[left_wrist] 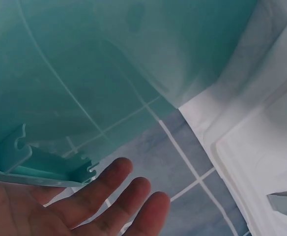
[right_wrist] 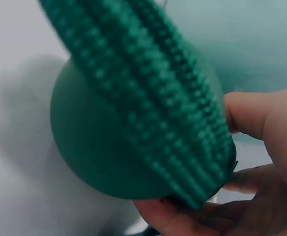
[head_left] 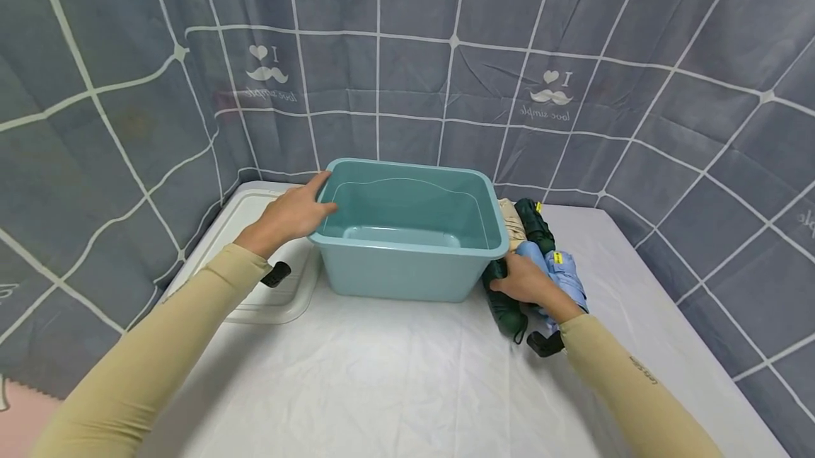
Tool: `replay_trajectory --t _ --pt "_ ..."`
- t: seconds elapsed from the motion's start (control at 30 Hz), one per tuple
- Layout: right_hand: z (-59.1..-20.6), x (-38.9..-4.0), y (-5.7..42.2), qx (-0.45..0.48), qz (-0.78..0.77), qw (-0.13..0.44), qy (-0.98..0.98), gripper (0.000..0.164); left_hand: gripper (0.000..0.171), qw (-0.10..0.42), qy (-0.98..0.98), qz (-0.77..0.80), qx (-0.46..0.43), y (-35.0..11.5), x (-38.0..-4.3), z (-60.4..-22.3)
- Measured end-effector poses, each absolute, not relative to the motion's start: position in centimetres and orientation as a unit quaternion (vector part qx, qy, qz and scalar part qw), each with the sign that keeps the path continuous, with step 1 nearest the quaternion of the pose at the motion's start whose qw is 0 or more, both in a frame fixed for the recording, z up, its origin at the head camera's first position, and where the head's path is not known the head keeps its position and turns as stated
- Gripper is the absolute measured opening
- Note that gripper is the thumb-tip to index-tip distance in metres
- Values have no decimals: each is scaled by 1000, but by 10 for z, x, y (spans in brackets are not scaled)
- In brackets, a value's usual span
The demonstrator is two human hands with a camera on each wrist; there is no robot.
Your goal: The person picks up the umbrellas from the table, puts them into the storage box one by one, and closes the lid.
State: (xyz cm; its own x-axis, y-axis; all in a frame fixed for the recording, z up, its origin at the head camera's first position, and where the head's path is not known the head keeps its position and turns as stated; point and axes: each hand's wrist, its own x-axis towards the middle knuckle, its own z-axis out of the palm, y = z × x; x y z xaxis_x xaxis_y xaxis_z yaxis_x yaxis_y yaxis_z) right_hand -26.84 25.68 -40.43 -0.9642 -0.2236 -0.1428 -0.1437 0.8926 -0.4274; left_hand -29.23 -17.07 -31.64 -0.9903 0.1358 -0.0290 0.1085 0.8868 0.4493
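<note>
A teal plastic storage bin [head_left: 395, 270] stands upright on the table, its inside bare. My left hand [head_left: 294, 212] holds its left rim, thumb over the inner side; in the left wrist view the fingers [left_wrist: 146, 209] extend outside, below the rim. To the right of the bin, my right hand [head_left: 525, 278] grips a dark green folded umbrella [head_left: 506, 309]. The right wrist view shows this umbrella's rounded handle end [right_wrist: 89, 142] close up, with a braided wrist strap [right_wrist: 148, 93] across it and fingers curled around its side.
Beside the right hand lie more folded umbrellas: a light blue one [head_left: 564, 275], another dark green one [head_left: 533, 223] and a beige one [head_left: 511, 223]. A white lid [head_left: 223, 245] lies left of the bin. Grey checked curtains [head_left: 407, 69] hang behind the white-covered table [head_left: 382, 373].
</note>
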Motion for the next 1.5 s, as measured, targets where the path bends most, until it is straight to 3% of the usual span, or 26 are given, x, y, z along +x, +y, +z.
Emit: replay_trajectory --t 0.23,0.47,1.5 --pt "-387 -271 264 -114 -223 87 964 72 80 40 972 224 60 -171 -292 -317" --pt "-357 -274 271 -102 -228 101 963 85 82 46 971 227 62 -174 -294 -317" --pt "-262 -299 276 -102 -318 121 935 85 82 48 972 225 55 -173 -293 -318"
